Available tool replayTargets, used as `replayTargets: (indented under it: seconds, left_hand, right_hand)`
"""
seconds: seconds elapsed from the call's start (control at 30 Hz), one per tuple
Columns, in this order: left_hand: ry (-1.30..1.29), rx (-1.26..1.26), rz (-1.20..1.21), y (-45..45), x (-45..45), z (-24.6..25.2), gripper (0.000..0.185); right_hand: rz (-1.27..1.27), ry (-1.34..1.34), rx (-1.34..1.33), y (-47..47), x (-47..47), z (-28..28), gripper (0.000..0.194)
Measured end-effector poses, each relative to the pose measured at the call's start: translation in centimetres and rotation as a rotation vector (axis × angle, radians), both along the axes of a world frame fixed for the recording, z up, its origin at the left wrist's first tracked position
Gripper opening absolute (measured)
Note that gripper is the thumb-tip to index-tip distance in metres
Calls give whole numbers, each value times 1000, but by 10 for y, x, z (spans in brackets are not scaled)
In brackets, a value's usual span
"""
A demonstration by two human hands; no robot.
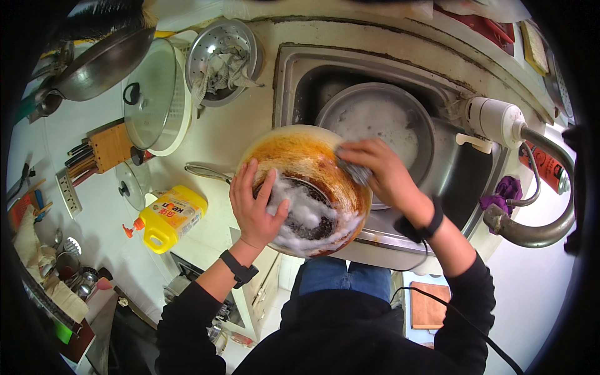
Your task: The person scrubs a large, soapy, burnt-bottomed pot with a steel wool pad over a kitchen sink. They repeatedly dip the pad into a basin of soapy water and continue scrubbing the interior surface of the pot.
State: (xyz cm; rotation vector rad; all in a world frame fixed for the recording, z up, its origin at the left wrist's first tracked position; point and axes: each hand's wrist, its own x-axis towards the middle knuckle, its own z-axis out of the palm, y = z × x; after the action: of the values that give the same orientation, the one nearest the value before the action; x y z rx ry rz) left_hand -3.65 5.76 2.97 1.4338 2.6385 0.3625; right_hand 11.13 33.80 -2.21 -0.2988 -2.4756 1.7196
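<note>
An upturned pot [293, 154] with brown burnt stains shows its underside, resting at the sink's left front edge. White foam [304, 213] covers part of its dark round base. My left hand [258, 206] presses on the pot's left side with fingers spread, steadying it. In my right hand [391, 173] is a grey steel wool scrubber [354, 168], held against the pot's upper right side; hand and scrubber look slightly blurred. Behind the pot, a metal basin [424, 136] of sudsy water sits inside the steel sink [286, 84].
A faucet [534, 239] with a white heater body [494, 117] reaches over the right side. On the left are a yellow detergent bottle [176, 218], a whisk [206, 171], a colander [225, 61] holding a cloth, a glass lid [152, 98] and a knife block [110, 145].
</note>
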Motion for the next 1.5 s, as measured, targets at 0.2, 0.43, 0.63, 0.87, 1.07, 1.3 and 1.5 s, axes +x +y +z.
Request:
replayTargets:
  seconds: [0.2,0.43,0.63,0.87,1.07,1.3,1.5]
  left_hand:
    - [-6,4,-17,2,-1,0,62]
    - [12,-15,-40,1,-2,1,63]
    - [-4,5,-25,2,0,-1,63]
    - [9,11,-4,1,-6,-2,63]
    - [2,25,-8,2,-5,-3,62]
    - [-18,34,-9,1,-6,-4,61]
    - [-19,31,-2,-1,-5,-5,61]
  right_hand:
    - [-25,134,22,-8,-4,-7,59]
    - [-45,94,-15,-8,2,-3,59]
    - [-37,148,49,-17,28,8,64]
    - [-72,-15,78,6,-2,-54,51]
    - [-321,-337,660,8,38,-166,39]
    - [-59,-320,857,-13,62,-210,24]
    - [11,-332,864,-7,54,-209,30]
